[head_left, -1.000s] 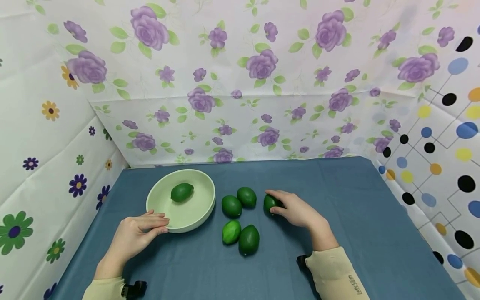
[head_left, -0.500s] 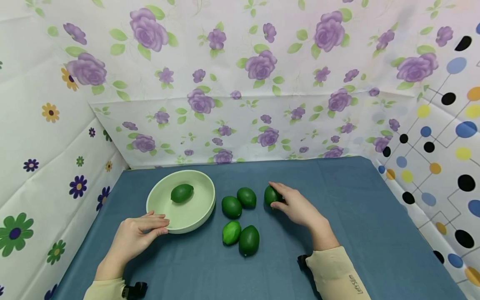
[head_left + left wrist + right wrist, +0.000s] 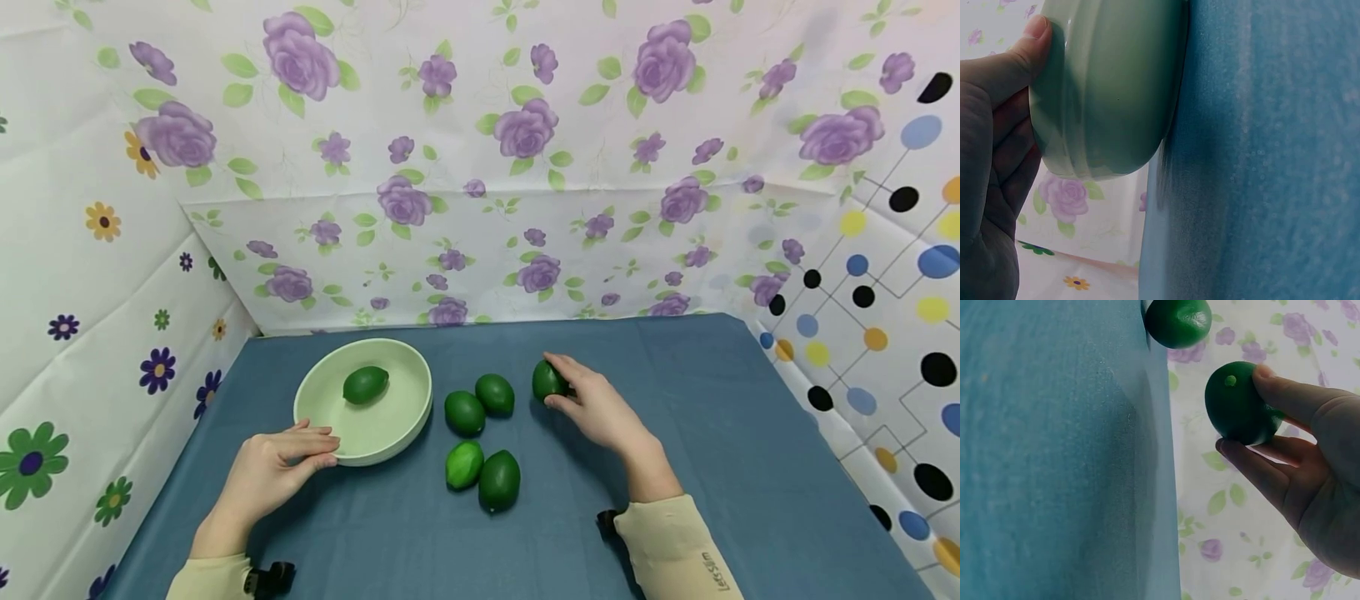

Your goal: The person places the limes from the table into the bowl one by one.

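My left hand (image 3: 273, 467) pinches the near-left rim of a pale green bowl (image 3: 378, 446), its thumb against the outer wall (image 3: 1116, 94). Inside the bowl lies one dark green lime (image 3: 366, 385). To the right, my right hand (image 3: 603, 404) grips another lime (image 3: 549, 382) between thumb and fingers. In the right wrist view that held lime (image 3: 1235, 403) hangs clear of the cloth, with a small pale stem spot showing. Between the hands, two limes (image 3: 464, 413) sit side by side at the back. Nearer lie a brighter green lime (image 3: 464, 464) and a larger dark one (image 3: 499, 481).
A blue cloth (image 3: 390, 542) covers the table. Flowered sheets (image 3: 480, 167) rise behind and on the left, and a dotted sheet (image 3: 900, 333) stands on the right. Each wrist carries a black strap-on device (image 3: 272, 579).
My right hand has raised the lime from the cloth and shifted it slightly away from me. The left hand, the bowl and the other limes stay put.
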`<state>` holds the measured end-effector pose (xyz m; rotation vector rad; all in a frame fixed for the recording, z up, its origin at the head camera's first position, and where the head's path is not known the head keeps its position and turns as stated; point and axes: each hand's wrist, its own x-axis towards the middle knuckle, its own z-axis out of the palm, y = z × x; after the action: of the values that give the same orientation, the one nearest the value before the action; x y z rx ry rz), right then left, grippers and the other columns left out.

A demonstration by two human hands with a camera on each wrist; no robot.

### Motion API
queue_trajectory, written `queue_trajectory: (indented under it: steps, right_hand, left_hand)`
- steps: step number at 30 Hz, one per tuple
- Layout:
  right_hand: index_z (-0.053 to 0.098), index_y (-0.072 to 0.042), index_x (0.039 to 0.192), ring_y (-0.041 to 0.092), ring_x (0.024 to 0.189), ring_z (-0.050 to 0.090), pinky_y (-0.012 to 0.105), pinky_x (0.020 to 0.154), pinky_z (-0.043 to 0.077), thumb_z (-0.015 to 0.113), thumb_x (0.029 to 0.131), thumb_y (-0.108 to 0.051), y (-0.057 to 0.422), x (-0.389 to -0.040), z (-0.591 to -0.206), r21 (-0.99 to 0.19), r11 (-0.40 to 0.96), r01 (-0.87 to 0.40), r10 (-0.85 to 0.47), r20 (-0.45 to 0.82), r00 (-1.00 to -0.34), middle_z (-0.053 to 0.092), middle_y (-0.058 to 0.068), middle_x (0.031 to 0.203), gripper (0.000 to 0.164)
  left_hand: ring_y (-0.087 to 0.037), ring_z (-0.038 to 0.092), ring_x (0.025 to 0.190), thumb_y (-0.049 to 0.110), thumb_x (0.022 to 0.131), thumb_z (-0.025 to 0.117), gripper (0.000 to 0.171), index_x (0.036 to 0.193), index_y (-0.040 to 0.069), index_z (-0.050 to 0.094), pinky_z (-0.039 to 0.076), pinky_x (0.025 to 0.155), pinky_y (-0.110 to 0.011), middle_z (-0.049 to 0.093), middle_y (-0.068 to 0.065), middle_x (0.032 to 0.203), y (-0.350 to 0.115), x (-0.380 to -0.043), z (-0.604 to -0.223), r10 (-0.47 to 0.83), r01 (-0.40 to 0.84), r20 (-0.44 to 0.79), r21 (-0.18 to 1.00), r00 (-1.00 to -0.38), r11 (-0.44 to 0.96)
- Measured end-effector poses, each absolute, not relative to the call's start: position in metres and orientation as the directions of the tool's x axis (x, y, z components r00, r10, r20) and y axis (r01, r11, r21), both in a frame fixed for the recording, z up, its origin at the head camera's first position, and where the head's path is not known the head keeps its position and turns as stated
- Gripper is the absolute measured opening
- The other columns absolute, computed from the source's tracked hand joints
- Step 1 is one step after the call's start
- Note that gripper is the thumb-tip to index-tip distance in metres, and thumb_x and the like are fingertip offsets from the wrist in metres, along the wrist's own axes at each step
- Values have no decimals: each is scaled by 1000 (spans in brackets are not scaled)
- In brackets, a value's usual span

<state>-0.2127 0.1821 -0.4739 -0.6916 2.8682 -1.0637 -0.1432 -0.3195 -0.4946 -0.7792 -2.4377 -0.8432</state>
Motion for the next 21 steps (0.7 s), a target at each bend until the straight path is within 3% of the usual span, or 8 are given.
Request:
queue_trajectory:
  steps: [14, 21]
  right_hand:
    - [37, -15, 168, 37, 148, 48, 51, 105, 60, 73, 105, -24, 177, -213, -470, -618, 655, -435, -408, 196, -892, 40, 16, 169, 73]
    - [33, -19, 170, 34, 148, 49, 50, 108, 59, 71, 107, -25, 176, -211, -470, -633, 647, -425, -400, 193, -896, 37, 10, 171, 74]
  left_hand:
    - [-11, 78, 102, 3, 71, 99, 31, 99, 12, 89, 48, 111, -15, 82, 10, 99, -324, -139, -494, 351, 628, 565, 424, -747, 653]
    - [-21, 80, 98, 3, 72, 97, 28, 97, 14, 89, 46, 112, -14, 82, 6, 100, -319, -141, -490, 368, 653, 578, 424, -729, 628]
